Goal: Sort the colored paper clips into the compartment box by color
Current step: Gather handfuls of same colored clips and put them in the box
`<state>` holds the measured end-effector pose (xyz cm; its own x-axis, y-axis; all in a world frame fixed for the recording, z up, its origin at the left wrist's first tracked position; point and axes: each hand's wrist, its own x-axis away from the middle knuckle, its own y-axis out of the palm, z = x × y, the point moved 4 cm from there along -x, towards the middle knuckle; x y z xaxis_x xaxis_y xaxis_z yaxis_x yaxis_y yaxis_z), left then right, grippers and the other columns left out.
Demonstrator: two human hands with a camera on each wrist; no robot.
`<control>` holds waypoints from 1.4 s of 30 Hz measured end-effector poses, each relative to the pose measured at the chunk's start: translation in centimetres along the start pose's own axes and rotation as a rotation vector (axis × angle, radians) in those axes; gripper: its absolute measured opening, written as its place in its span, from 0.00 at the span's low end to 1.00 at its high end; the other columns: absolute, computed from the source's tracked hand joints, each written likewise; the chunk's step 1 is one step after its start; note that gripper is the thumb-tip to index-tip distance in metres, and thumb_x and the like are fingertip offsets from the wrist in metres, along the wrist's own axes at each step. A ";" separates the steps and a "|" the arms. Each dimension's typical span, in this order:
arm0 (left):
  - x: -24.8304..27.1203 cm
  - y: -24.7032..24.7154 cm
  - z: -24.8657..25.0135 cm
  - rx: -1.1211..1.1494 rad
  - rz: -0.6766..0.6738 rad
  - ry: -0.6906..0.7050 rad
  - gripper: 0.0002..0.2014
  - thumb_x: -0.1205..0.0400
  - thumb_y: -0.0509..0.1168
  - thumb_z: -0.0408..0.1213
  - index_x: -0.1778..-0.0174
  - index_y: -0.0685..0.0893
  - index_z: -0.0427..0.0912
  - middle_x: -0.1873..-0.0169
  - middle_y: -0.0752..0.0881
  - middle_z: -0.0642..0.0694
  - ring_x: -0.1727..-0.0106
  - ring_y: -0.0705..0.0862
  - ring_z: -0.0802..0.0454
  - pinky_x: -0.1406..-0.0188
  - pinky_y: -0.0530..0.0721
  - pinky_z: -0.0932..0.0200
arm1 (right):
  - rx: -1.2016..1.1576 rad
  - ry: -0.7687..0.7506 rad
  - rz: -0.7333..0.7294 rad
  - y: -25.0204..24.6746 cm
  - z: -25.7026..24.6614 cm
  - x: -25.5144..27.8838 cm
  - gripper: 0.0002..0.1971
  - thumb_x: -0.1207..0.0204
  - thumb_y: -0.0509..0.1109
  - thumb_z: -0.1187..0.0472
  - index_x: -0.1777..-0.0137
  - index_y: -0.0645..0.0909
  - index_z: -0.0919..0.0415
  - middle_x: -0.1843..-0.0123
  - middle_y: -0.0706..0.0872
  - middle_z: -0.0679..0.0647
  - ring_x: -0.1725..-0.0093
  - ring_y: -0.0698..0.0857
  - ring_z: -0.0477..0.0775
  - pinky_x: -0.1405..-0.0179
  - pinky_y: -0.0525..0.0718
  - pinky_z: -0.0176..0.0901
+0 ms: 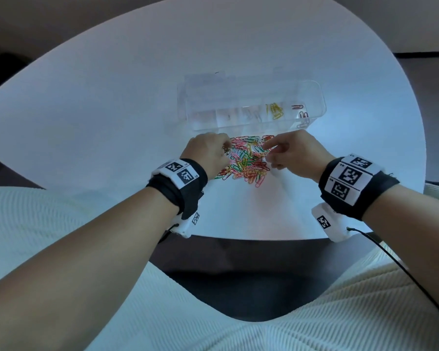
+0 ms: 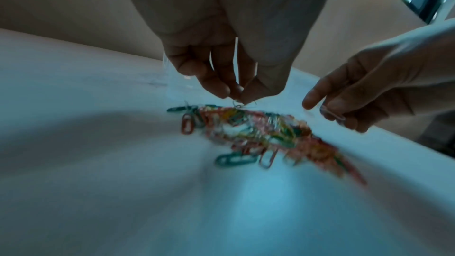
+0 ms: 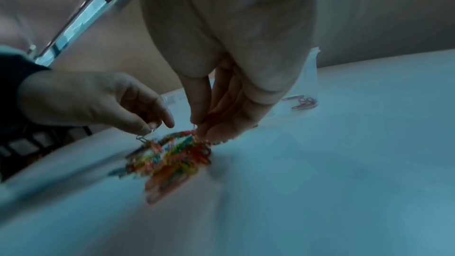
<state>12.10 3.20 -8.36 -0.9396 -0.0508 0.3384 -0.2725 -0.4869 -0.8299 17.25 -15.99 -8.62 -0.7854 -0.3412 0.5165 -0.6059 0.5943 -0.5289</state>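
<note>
A heap of mixed colored paper clips point(image 1: 243, 162) lies on the white table, just in front of the clear compartment box point(image 1: 312, 97). My left hand point(image 1: 226, 148) hovers over the heap's left edge, and its thumb and fingers pinch a pale clip point(image 2: 242, 103). My right hand point(image 1: 271, 148) is over the heap's right edge. Its index finger points out while the thumb and other fingers pinch another pale clip point(image 2: 332, 113). In the box, yellow clips point(image 1: 275, 111) fill one compartment and dark clips point(image 1: 302, 114) lie in the rightmost one.
The round white table point(image 1: 112, 122) has bare surface to the left of the box and heap. Its near edge runs just behind my wrists. A black cable point(image 1: 403, 269) trails from the right wrist band over my lap.
</note>
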 end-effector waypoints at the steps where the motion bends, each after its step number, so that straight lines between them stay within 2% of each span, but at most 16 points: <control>1: -0.1 -0.5 0.2 0.065 0.019 -0.017 0.15 0.23 0.63 0.34 0.42 0.86 0.47 0.55 0.85 0.49 0.52 0.82 0.48 0.48 0.80 0.57 | -0.073 0.010 -0.018 0.0 -0.1 0.0 0.10 0.25 0.74 0.68 0.46 0.88 0.60 0.63 0.91 0.57 0.66 0.89 0.50 0.56 0.89 0.41; 4: -0.2 -1.5 0.4 0.228 0.041 -0.058 0.12 0.23 0.65 0.33 0.49 0.90 0.48 0.60 0.85 0.52 0.59 0.82 0.55 0.59 0.77 0.68 | -0.348 0.073 -0.095 0.4 -0.6 0.3 0.09 0.24 0.71 0.74 0.46 0.87 0.69 0.63 0.87 0.60 0.66 0.88 0.52 0.57 0.90 0.39; 8: 0.1 -1.6 0.1 0.436 0.000 -0.122 0.09 0.24 0.65 0.30 0.57 0.91 0.45 0.68 0.87 0.52 0.65 0.88 0.58 0.74 0.77 0.77 | -0.571 0.147 -0.222 1.2 -1.4 0.9 0.09 0.23 0.67 0.77 0.53 0.87 0.67 0.60 0.85 0.61 0.62 0.86 0.55 0.54 0.90 0.40; 10: 0.3 -1.6 0.0 0.490 -0.002 -0.145 0.08 0.24 0.65 0.31 0.59 0.90 0.43 0.70 0.87 0.51 0.68 0.88 0.59 0.77 0.77 0.76 | -0.647 0.173 -0.246 1.4 -2.0 1.2 0.09 0.23 0.64 0.76 0.54 0.85 0.68 0.63 0.83 0.60 0.64 0.84 0.54 0.59 0.89 0.40; 12: 0.3 -1.3 -0.1 0.541 -0.017 -0.187 0.08 0.24 0.63 0.30 0.62 0.88 0.41 0.71 0.87 0.49 0.72 0.85 0.58 0.75 0.78 0.70 | -0.710 0.221 -0.242 1.5 -2.6 1.1 0.10 0.23 0.60 0.71 0.58 0.83 0.67 0.65 0.82 0.59 0.69 0.82 0.54 0.65 0.84 0.40; 14: 0.1 -1.0 -0.2 0.606 -0.018 -0.237 0.12 0.24 0.59 0.27 0.69 0.84 0.41 0.73 0.84 0.48 0.75 0.79 0.54 0.71 0.77 0.65 | -0.741 0.270 -0.203 1.7 -3.1 0.6 0.13 0.23 0.57 0.67 0.64 0.81 0.66 0.69 0.80 0.58 0.73 0.77 0.54 0.71 0.76 0.41; 16: -0.2 -0.7 -0.4 0.632 0.019 -0.282 0.16 0.26 0.54 0.24 0.76 0.79 0.42 0.78 0.79 0.48 0.76 0.74 0.52 0.70 0.74 0.63 | -0.625 0.238 -0.126 1.8 -3.7 -0.1 0.13 0.24 0.58 0.64 0.68 0.79 0.63 0.73 0.73 0.55 0.76 0.67 0.53 0.77 0.65 0.40; 17: -0.3 -0.6 -0.4 0.633 0.038 -0.291 0.16 0.27 0.53 0.24 0.78 0.78 0.42 0.80 0.77 0.49 0.76 0.72 0.51 0.70 0.72 0.62 | -0.458 0.180 -0.066 1.9 -3.9 -0.6 0.12 0.25 0.61 0.63 0.67 0.81 0.62 0.74 0.71 0.52 0.76 0.65 0.52 0.77 0.62 0.39; 20: -0.2 -0.1 -0.5 0.551 0.066 -0.278 0.13 0.25 0.56 0.32 0.73 0.81 0.36 0.79 0.76 0.45 0.74 0.71 0.47 0.68 0.72 0.58 | 0.169 -0.039 0.065 2.8 -4.8 -1.2 0.06 0.26 0.69 0.58 0.60 0.87 0.50 0.69 0.82 0.48 0.71 0.77 0.46 0.72 0.72 0.36; 22: -0.2 0.6 -0.7 0.408 0.066 -0.250 0.13 0.22 0.59 0.40 0.66 0.84 0.37 0.71 0.82 0.41 0.68 0.77 0.46 0.64 0.78 0.56 | 0.368 -0.084 0.079 3.5 -4.5 -1.3 0.07 0.26 0.71 0.57 0.54 0.89 0.45 0.61 0.87 0.52 0.65 0.83 0.51 0.65 0.79 0.38; 24: -0.2 1.4 -0.9 0.278 0.037 -0.227 0.10 0.20 0.62 0.46 0.60 0.84 0.46 0.63 0.86 0.48 0.60 0.82 0.46 0.59 0.81 0.55 | 0.430 -0.058 0.093 3.8 -4.0 -1.3 0.08 0.26 0.72 0.55 0.50 0.89 0.44 0.57 0.88 0.55 0.60 0.85 0.56 0.61 0.81 0.40; 27: -0.1 1.7 -1.2 0.172 0.021 -0.232 0.07 0.21 0.66 0.51 0.55 0.84 0.53 0.61 0.83 0.53 0.58 0.82 0.48 0.60 0.76 0.58 | 0.475 -0.049 0.122 4.0 -3.7 -1.0 0.08 0.25 0.71 0.54 0.49 0.89 0.43 0.52 0.88 0.57 0.57 0.85 0.59 0.62 0.77 0.41; 31: 0.0 1.6 -1.3 0.089 0.028 -0.205 0.06 0.22 0.67 0.50 0.53 0.84 0.54 0.63 0.82 0.53 0.56 0.83 0.46 0.61 0.75 0.59 | 0.520 -0.067 0.141 4.1 -3.4 -0.4 0.11 0.23 0.67 0.57 0.47 0.88 0.46 0.48 0.88 0.57 0.52 0.85 0.61 0.62 0.75 0.42; 34: 0.0 1.6 -1.3 0.023 0.028 -0.177 0.07 0.21 0.66 0.49 0.49 0.85 0.57 0.56 0.87 0.51 0.52 0.85 0.44 0.59 0.78 0.58 | 0.537 -0.077 0.138 4.1 -3.1 -0.2 0.11 0.23 0.66 0.57 0.46 0.88 0.50 0.49 0.88 0.57 0.52 0.85 0.62 0.60 0.77 0.42; 37: 0.0 1.6 -1.0 -0.061 0.049 -0.133 0.12 0.21 0.63 0.47 0.42 0.84 0.59 0.47 0.88 0.48 0.48 0.85 0.41 0.57 0.76 0.57 | 0.573 -0.079 0.159 4.0 -3.0 -0.3 0.10 0.24 0.67 0.57 0.48 0.88 0.51 0.51 0.88 0.59 0.53 0.86 0.64 0.61 0.77 0.43; 42: 0.1 1.8 -0.9 -0.088 0.056 -0.127 0.11 0.20 0.62 0.46 0.43 0.83 0.57 0.47 0.87 0.47 0.48 0.84 0.40 0.57 0.74 0.57 | 0.576 -0.070 0.179 4.1 -2.8 -0.5 0.10 0.24 0.67 0.56 0.49 0.88 0.51 0.51 0.88 0.58 0.54 0.86 0.64 0.61 0.78 0.43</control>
<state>11.34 3.14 -10.21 -0.9218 -0.1879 0.3392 -0.2428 -0.4024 -0.8827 15.49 -11.39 -9.14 -0.8762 -0.3307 0.3507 -0.4192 0.1638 -0.8930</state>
